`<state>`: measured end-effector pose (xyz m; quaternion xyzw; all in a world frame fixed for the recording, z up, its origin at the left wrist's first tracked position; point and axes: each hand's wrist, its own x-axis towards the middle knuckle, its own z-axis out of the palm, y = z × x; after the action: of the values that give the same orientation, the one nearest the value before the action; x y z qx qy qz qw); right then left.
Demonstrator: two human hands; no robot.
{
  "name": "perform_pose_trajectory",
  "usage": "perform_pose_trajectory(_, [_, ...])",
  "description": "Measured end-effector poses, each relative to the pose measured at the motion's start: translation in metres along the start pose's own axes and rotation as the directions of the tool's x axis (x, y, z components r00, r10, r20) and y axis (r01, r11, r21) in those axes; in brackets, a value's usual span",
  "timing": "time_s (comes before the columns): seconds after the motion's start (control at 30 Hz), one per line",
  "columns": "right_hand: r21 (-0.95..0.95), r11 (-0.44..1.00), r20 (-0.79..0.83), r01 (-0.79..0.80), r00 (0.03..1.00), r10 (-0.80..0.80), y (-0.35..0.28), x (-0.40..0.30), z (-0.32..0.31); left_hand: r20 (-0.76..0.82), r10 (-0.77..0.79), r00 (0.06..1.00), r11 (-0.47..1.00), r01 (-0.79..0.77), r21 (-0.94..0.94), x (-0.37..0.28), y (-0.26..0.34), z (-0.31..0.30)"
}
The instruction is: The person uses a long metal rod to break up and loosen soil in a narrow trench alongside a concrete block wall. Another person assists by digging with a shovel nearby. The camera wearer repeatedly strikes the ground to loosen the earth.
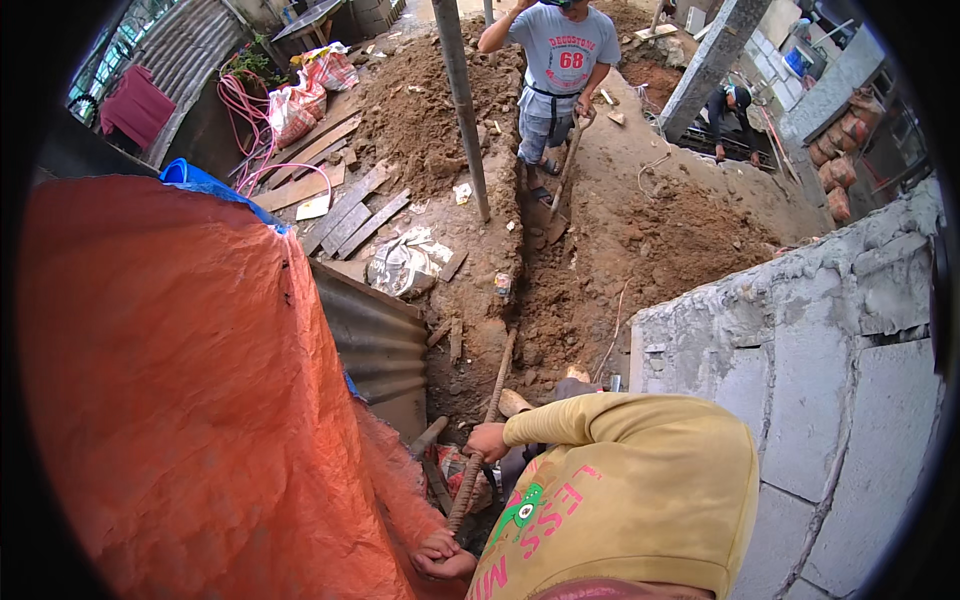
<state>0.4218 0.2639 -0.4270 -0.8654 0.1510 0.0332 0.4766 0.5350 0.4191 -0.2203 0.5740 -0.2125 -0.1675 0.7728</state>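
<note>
A thick ribbed steel bar [499, 386] slants from near my body down to the soil at the edge of a narrow trench [544, 330]. My right hand [487, 441] is closed around its middle, the arm reaching across my yellow shirt. Lower down, my left hand [442, 555] has its fingers curled at the bar's near end; the palm hides that end. An orange tarpaulin [187, 390] hangs close beside my left hand. My tan footwear [514, 403] shows just beyond the bar. A red-and-white sack [454, 465] lies below it, partly hidden.
A person [566, 60] stands in the trench holding a shovel [570, 161]. Another person [729, 120] bends down at far right. A concrete block wall [810, 375] rises at right, corrugated metal sheeting [375, 330] at left. Planks [349, 217], soil heaps [412, 112] and a metal post [465, 112] lie ahead.
</note>
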Motion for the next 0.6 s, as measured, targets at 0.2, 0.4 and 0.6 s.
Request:
perform_pose_trajectory(0.2, [-0.040,0.999,0.068,-0.017,0.997,0.019,-0.002,0.019,0.032,-0.325,-0.129,0.937,0.988,0.148,0.036,0.000,0.001,-0.021])
perform_pose_trajectory(0.4, [-0.043,0.999,0.050,-0.004,0.999,0.006,0.002,0.018,0.042,-0.354,-0.116,0.928,0.992,0.126,0.004,-0.010,0.004,-0.019])
perform_pose_trajectory(0.6, [-0.056,0.998,0.160,0.035,0.987,-0.026,0.005,0.007,0.059,-0.417,-0.040,0.908,0.993,0.082,0.084,-0.041,-0.015,-0.049])
